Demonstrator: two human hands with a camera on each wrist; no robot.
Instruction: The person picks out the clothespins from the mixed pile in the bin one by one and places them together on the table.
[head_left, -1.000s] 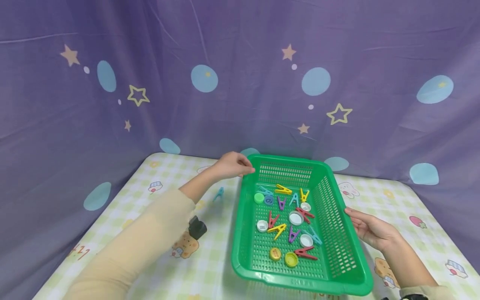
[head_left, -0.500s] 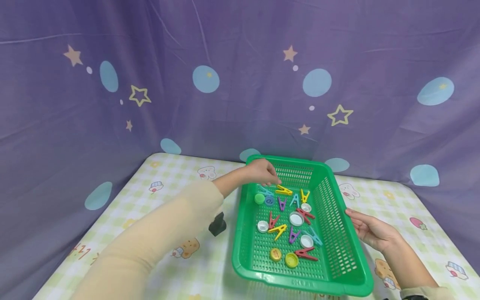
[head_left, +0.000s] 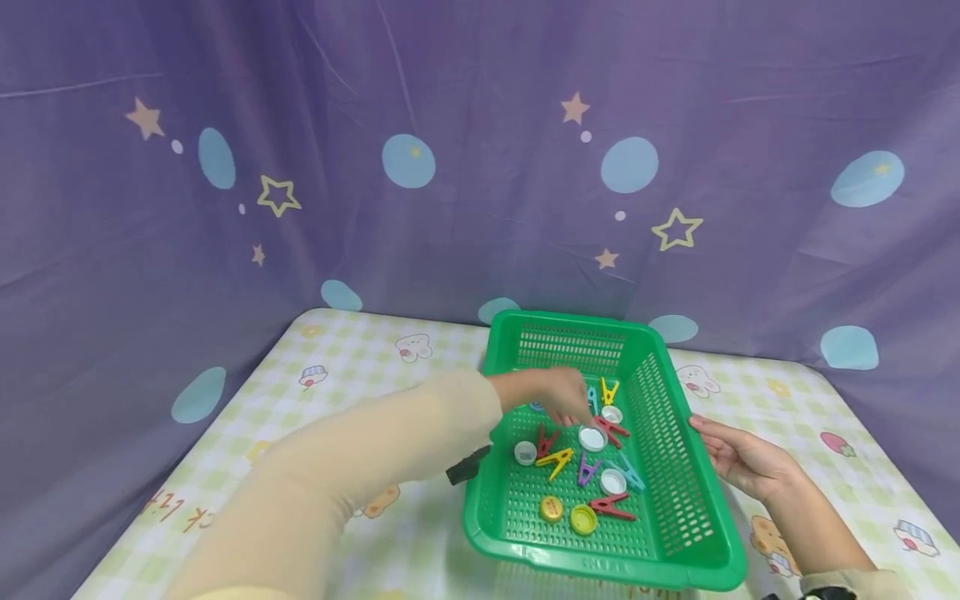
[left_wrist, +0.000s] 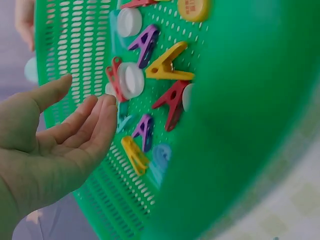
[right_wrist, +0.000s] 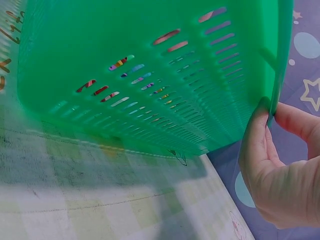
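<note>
A green plastic basket (head_left: 600, 569) contains several coloured clothespins and bottle caps. My left hand (head_left: 558, 396) reaches down into it with fingers loosely extended, near a white cap (head_left: 592, 438) and a red clothespin (head_left: 612, 431). In the left wrist view the thumb stands apart from the fingers (left_wrist: 102, 117), and nothing shows between them. Whether the fingertips touch the cap, I cannot tell. My right hand (head_left: 753, 462) pinches the basket's right rim between thumb and fingers, as the right wrist view shows too. The left hand and forearm hide some items at the basket's back left.
Near the basket's front lie a yellow cap (head_left: 583, 520), an orange-yellow cap (head_left: 551, 509) and another red clothespin (head_left: 612, 507). A checked cloth (head_left: 375, 358) covers the table. Behind it hangs a purple curtain (head_left: 495, 225) with stars.
My left hand has moved from beside the basket's back-left rim, over that rim, rightward and down among the items. The right hand stays on the right rim; the basket has hardly moved.
</note>
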